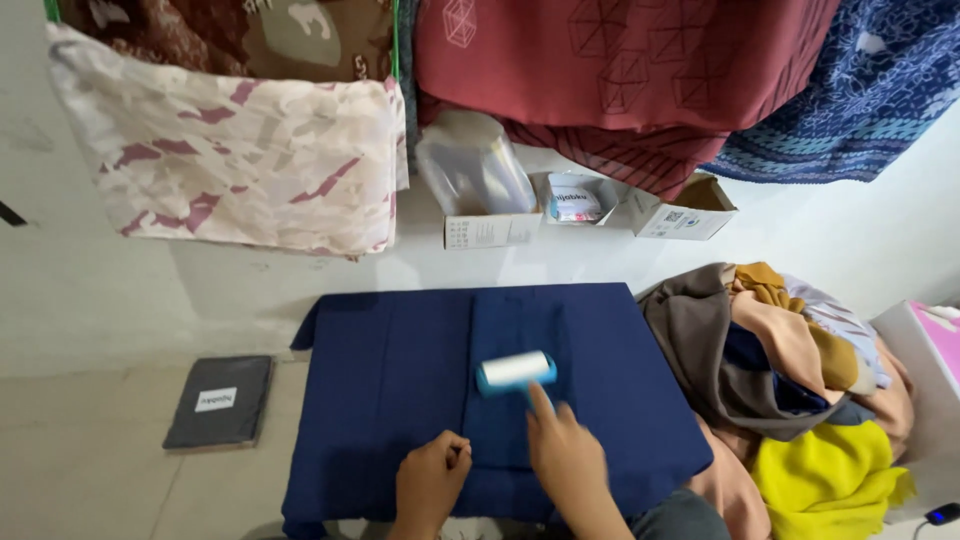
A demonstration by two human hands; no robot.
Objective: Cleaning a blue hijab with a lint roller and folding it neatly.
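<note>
While the right hand (567, 452) reaches forward with index finger extended along the handle of a blue lint roller (515, 371), its grip closed on it at the middle of the folded navy cloth (400, 380), the left hand (430, 478), fist curled and holding nothing, presses the cloth's near edge.

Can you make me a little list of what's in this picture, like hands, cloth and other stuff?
right hand: holds a lint roller, white roll with blue ends, on the cloth
left hand: fist pressed on the cloth's near part
cloth: dark blue, folded, flat on the floor
pile of clothes: right of the cloth; grey, peach, yellow
dark flat packet: left, on the floor
open boxes: by the wall
hanging fabrics: above
</note>
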